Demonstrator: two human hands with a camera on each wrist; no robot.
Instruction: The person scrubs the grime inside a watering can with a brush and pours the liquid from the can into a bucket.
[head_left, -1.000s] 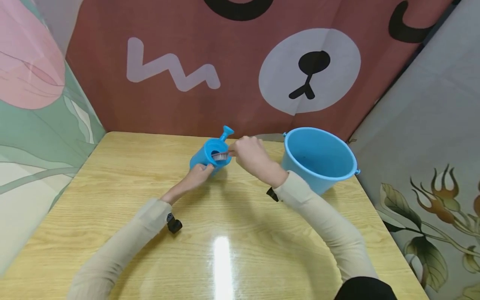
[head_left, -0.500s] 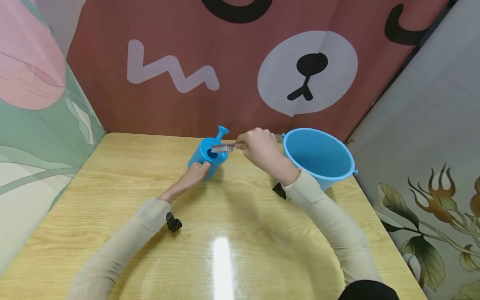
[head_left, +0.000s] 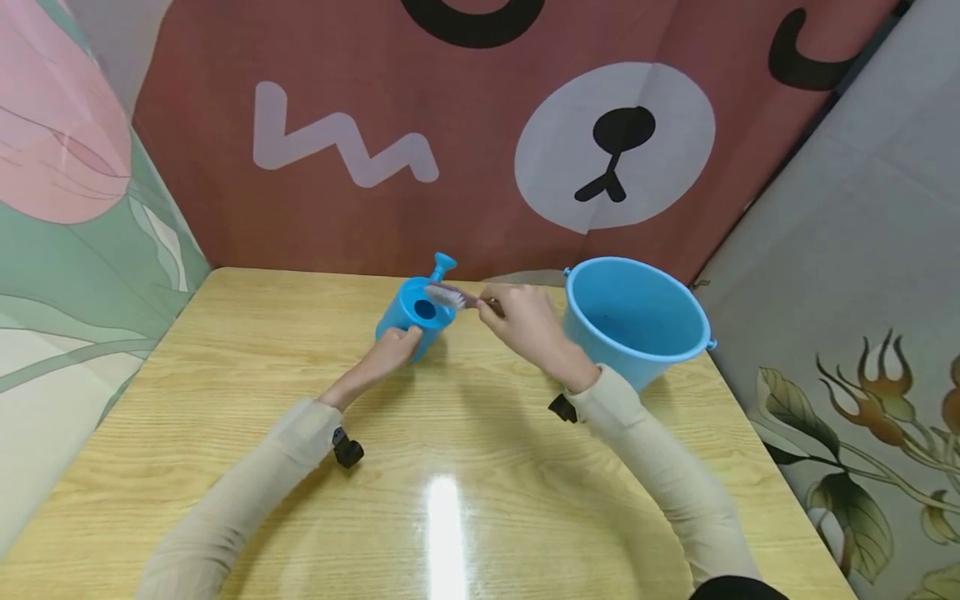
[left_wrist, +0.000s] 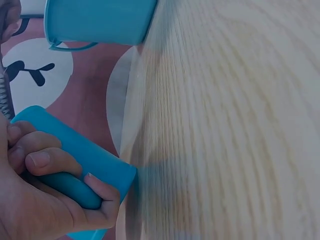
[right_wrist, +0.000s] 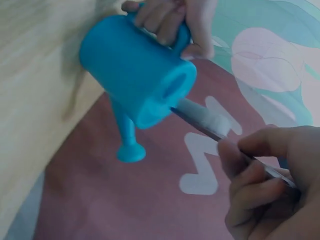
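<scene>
A blue toy watering can (head_left: 401, 315) stands on the table, tilted a little, its spout pointing away. My left hand (head_left: 395, 346) grips its handle; in the left wrist view the fingers curl round the blue loop. My right hand (head_left: 528, 325) pinches the dark handle of a brush (head_left: 447, 296) with pale bristles. The brush head overlaps the can's top on the spout side, beside the round opening. From the right wrist, the brush (right_wrist: 205, 117) has its tip right at the can's rim, with the bristles outside the opening.
Behind and below my right forearm stands a larger blue bucket (head_left: 600, 337), close to the right hand. A wooden table (head_left: 300, 500) carries everything. A brown curtain (head_left: 337, 225) with a bear print hangs at the back edge, and printed cloths flank both sides.
The brush has come up out of the can's opening and over to the rim on the spout side. My right hand has moved right and turned. The left hand keeps its grip.
</scene>
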